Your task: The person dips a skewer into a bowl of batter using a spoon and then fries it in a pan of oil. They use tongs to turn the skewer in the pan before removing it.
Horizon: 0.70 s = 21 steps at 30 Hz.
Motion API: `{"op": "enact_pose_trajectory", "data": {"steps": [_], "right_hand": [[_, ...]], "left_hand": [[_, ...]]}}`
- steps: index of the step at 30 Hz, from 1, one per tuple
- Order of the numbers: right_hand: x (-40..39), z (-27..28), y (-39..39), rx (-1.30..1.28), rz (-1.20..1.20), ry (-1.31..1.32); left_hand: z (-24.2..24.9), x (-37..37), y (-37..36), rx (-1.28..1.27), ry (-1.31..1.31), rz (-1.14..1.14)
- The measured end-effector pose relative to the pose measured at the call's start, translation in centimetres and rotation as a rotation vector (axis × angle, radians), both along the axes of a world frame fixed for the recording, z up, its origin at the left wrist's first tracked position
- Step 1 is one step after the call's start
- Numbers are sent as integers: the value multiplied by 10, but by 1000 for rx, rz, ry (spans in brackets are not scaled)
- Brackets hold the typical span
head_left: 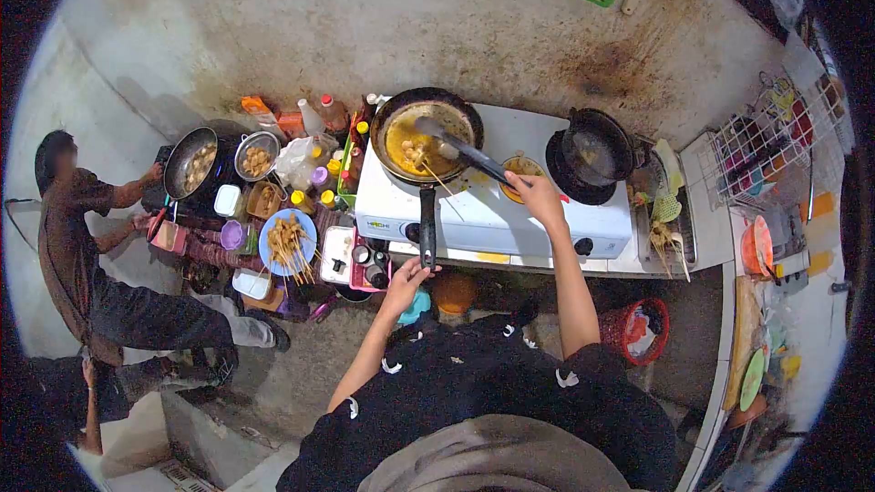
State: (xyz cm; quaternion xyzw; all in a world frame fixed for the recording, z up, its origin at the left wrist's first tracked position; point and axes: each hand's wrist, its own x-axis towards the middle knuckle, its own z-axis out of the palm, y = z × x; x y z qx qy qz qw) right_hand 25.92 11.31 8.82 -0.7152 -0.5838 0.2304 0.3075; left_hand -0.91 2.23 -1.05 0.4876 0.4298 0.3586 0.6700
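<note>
My left hand [410, 284] is closed around the end of the black handle of a frying pan [387, 159] on the white gas stove [492, 223]. In the pan are yellowish liquid and several pieces of food on skewers [444, 180], whose sticks reach over the near rim. My right hand [538, 199] grips the handle of a dark utensil [469, 153]. The utensil's rounded head is over the pan's upper part; whether it touches the food I cannot tell. Beside my right hand, a small dish [523, 167] with orange-yellow contents is partly hidden.
A dark wok [597, 150] sits on the right burner. Left are bottles [334, 114] and a blue plate of skewers [288, 243]. At far left a co-worker [77, 246] holds another pan [191, 164]; a further person is partly visible below. A red basket [629, 333] stands on the floor.
</note>
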Motion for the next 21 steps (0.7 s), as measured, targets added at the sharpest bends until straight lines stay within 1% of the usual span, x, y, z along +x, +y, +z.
{"op": "enact_pose_trajectory", "data": {"steps": [2,3,5,6,8,9,11,12,14,18,20,21], "right_hand": [[-1,0,-1,-86,21,31],[-1,-3,0,-87,24,31],[-1,-11,3,-5,-15,137],[-2,-11,3,-7,-14,137],[-2,-10,1,24,23,8],[0,-12,3,25,22,8],[5,-18,8,-233,17,115],[3,-15,7,-235,21,114],[-2,-7,3,-189,-48,44],[-2,-3,1,-199,19,-3],[-4,-11,2,-69,-38,132],[-4,-13,3,-70,-36,131]], "left_hand": [[3,0,-1,11,35,4],[3,-1,-1,10,34,8],[1,-1,-1,12,29,21],[3,-1,-2,10,29,23],[8,0,-3,-16,59,43],[6,0,-2,-15,58,42],[0,-1,-1,-12,19,23],[2,-1,-2,-14,18,27],[7,0,-3,-26,17,51],[-2,-2,-1,-6,-8,21],[-1,-3,-1,-12,-4,20],[-2,-3,-2,-13,-4,21]]}}
